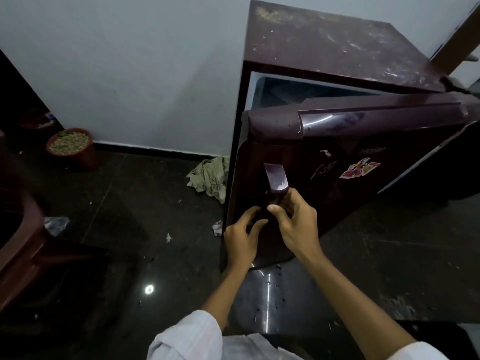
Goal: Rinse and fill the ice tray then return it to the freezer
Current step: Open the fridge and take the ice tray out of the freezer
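A: What's the room like?

B: Dim. A dark glossy floor (155, 203) and a pale wall (130, 61) at the far side. A maroon fridge (324, 40) stands against the wall on the right, its top scuffed and dusty.

A: Is it shut?

B: No. The door (363, 141) stands ajar, hinged at the right, and a pale-lined cavity (298, 93) shows in the gap above its top edge.

A: And the tray?

B: I can't make it out; the little of the cavity that shows is shadowed. Neither hand holds it.

A: What do the hands hold, then?

B: Both are at the handle (275, 178), near the door's left edge. The right hand (296, 222) is clasped round its middle, thumb across the front. The left hand (241, 237) sits just below and to the left, fingers curled onto the handle's lower end.

A: Anything else about?

B: Stickers (359, 168) on the door front. A crumpled cloth (210, 178) lies on the floor beside the fridge's left side. Farther left, a clay pot (71, 148) stands by the wall. Brown furniture (20, 242) fills the near left edge, and scraps of litter lie scattered on the floor. White sleeves (189, 339) show at the bottom.
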{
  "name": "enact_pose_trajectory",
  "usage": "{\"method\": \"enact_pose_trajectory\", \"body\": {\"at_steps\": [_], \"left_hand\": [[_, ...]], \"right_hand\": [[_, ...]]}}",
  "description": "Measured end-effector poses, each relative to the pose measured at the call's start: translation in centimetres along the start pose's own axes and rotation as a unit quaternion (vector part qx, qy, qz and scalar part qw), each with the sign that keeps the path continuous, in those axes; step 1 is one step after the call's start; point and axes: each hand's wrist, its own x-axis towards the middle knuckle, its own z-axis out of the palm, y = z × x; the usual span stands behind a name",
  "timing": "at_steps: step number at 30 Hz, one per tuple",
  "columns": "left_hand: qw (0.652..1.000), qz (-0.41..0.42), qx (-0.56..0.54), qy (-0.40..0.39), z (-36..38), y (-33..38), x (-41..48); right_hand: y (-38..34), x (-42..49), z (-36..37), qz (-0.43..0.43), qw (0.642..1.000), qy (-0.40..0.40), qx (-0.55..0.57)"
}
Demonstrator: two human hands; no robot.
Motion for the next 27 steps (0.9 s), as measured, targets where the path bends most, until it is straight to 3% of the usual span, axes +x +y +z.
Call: {"method": "enact_pose_trajectory", "body": {"at_steps": [7,19,27], "left_hand": [[0.998,0.025,0.049,0.032,1.7,2.1,-7.1],[0.999,0.014,0.033,-0.009,7.3,6.3,-19.9],[0.988,-0.001,-0.017,-0.153,10.8,8.9,-26.4]], "right_hand": [[0.8,-6.3,-3.6,-0.013,1.0,0.005,0.023],[3.1,-17.2,-12.4,0.014,0.998,0.03,0.047],[5.9,-22.9,-19.2,0.069,0.99,0.073,0.099]]}}
